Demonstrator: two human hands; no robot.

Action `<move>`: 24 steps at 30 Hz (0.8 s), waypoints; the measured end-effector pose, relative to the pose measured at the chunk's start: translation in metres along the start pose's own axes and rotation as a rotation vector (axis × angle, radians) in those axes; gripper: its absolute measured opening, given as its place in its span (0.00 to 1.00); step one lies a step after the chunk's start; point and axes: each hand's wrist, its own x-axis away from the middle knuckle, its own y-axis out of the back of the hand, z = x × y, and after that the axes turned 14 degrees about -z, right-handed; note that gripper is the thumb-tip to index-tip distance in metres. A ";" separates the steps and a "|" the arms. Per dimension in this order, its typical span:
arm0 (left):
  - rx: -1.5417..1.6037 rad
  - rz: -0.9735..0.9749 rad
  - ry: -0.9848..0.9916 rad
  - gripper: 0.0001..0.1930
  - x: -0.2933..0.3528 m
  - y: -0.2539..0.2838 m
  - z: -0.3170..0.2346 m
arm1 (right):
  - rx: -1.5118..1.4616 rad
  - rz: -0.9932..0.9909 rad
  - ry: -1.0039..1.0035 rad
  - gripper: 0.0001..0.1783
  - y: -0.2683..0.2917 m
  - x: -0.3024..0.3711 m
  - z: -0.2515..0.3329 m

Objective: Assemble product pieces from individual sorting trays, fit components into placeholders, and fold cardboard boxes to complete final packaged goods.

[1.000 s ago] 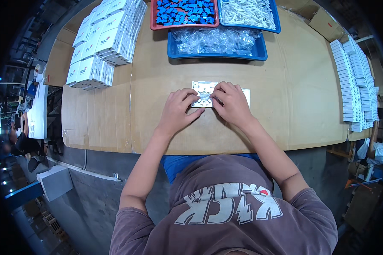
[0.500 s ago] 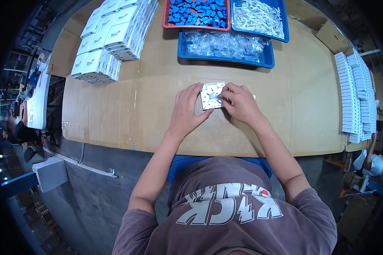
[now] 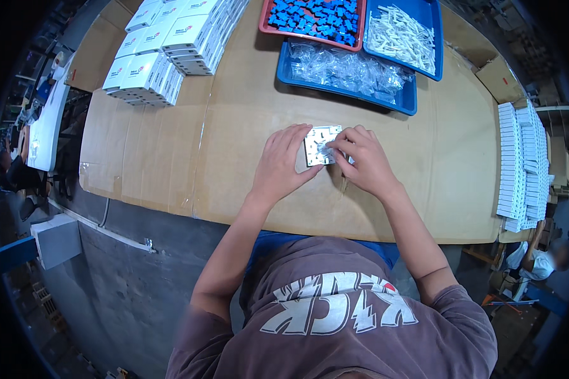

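We hold a white plate [image 3: 319, 144] mid-surface [image 3: 234, 145]: left hand [image 3: 283, 163] flat against its edge, right hand [image 3: 360, 161] pinching its top. Beyond lie blue trays [image 3: 411, 104]; white boxes [image 3: 171, 44] far left.

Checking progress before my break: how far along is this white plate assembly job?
Done: white boxes stacked far left. In hand: both hands, left and right, work one white square plate. Left: trays of blue parts, white pieces and clear bags remain full.
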 end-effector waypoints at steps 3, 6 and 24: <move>-0.001 0.010 0.005 0.40 -0.004 0.000 0.002 | -0.001 -0.048 -0.025 0.09 -0.002 -0.003 0.001; 0.001 -0.001 -0.018 0.40 -0.011 0.001 0.000 | 0.042 -0.047 -0.022 0.08 0.001 -0.004 0.003; 0.025 0.007 0.120 0.50 -0.011 0.007 -0.002 | 0.676 -0.399 -0.027 0.14 0.064 -0.330 -0.178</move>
